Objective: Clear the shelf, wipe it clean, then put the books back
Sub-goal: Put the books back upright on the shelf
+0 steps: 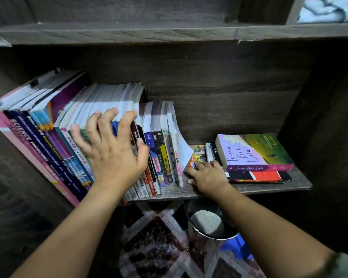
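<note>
A row of upright books [48, 137] leans left across the dark wooden shelf [297, 184]. My left hand [113, 151] spreads over the spines in the middle of the row, fingers curling over the top edges of several books. Smaller books [165, 155] stand just right of it. My right hand [206, 176] rests on the shelf board with its fingers on a flat book [197, 152] beside the row. To the right lies a stack of flat books topped by a purple and green paperback [255, 151].
An upper shelf board [169, 33] runs overhead, with light blue cloth [329, 11] at the top right. Below the shelf stands a dark bucket [211, 223] with something pale in it, on a patterned floor [159, 247]. A blue object [235, 247] lies beside the bucket.
</note>
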A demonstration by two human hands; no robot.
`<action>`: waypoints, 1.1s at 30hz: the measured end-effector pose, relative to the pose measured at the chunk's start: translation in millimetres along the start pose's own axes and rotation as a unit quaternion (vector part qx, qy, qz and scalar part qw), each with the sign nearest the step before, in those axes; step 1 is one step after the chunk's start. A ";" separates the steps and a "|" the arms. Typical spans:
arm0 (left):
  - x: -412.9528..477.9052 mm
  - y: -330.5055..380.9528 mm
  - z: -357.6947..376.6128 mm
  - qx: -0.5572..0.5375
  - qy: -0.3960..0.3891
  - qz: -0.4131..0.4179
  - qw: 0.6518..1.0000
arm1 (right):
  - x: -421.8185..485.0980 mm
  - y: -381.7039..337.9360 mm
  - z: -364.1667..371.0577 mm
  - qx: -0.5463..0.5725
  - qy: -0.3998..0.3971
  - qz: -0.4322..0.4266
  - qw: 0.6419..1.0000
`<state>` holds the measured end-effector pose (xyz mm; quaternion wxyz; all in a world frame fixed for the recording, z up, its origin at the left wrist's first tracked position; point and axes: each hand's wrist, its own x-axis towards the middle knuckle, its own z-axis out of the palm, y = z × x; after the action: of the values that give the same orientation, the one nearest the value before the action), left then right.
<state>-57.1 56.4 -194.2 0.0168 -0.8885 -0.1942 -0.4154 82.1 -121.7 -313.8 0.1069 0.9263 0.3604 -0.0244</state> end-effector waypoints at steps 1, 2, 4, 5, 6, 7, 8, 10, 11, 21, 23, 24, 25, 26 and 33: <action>-0.1 -0.4 -0.1 0.001 -0.002 0.002 1.000 | 1.5 0.6 2.0 -0.002 0.000 0.004 1.000; 0.0 -1.3 -0.4 0.002 -0.005 0.004 1.000 | 2.4 0.3 3.2 -0.004 -0.003 0.004 1.000; -0.4 -2.9 -1.1 0.005 -0.007 0.008 1.000 | 0.7 -1.2 4.5 -0.026 -0.008 0.001 1.000; -0.4 -3.5 -1.1 0.006 -0.007 0.009 1.000 | -0.7 -2.1 5.3 -0.040 0.000 -0.005 0.999; -0.3 -4.1 -1.0 0.006 -0.008 0.010 1.000 | -2.3 -3.1 6.8 -0.051 0.011 -0.009 0.999; -0.5 -4.5 -0.7 0.007 -0.009 0.010 1.000 | -5.2 -5.1 7.5 -0.066 0.019 -0.009 0.998; -0.4 -5.0 -0.3 0.007 -0.011 0.011 1.000 | -6.5 -7.4 9.2 -0.085 0.034 -0.013 0.996; -0.1 -6.0 0.5 0.008 -0.011 0.013 1.000 | -7.6 -10.3 6.0 -0.087 0.052 0.012 0.995; -0.4 -6.1 0.7 0.009 -0.011 0.014 1.000 | -9.5 -10.8 2.8 -0.075 0.076 0.027 0.994; -0.3 -2.1 -0.7 0.000 -0.013 0.005 1.000 | -9.0 14.4 -7.0 0.079 0.113 0.136 0.981; -0.2 -1.0 -0.5 0.002 -0.015 0.000 1.000 | -12.0 10.7 -19.3 0.150 0.154 0.136 0.967; 0.1 -0.8 -0.5 0.003 -0.015 -0.001 1.000 | -12.8 6.6 -27.5 0.181 0.176 0.132 0.959; 0.1 -0.5 -0.6 0.006 -0.016 -0.002 1.000 | -13.4 0.6 -36.6 0.212 0.204 0.129 0.947; 0.2 -0.1 -0.7 0.007 -0.017 -0.003 1.000 | -14.2 -5.8 -46.2 0.257 0.243 0.123 0.927; -0.3 -0.2 -2.6 0.005 -0.017 -0.002 1.000 | -13.6 -34.8 -94.1 0.567 0.401 0.133 0.707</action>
<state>-59.2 56.0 -192.7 0.0168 -0.8952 -0.1978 -0.3990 45.7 -85.5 -226.6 -0.5912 0.7732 0.1606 0.1638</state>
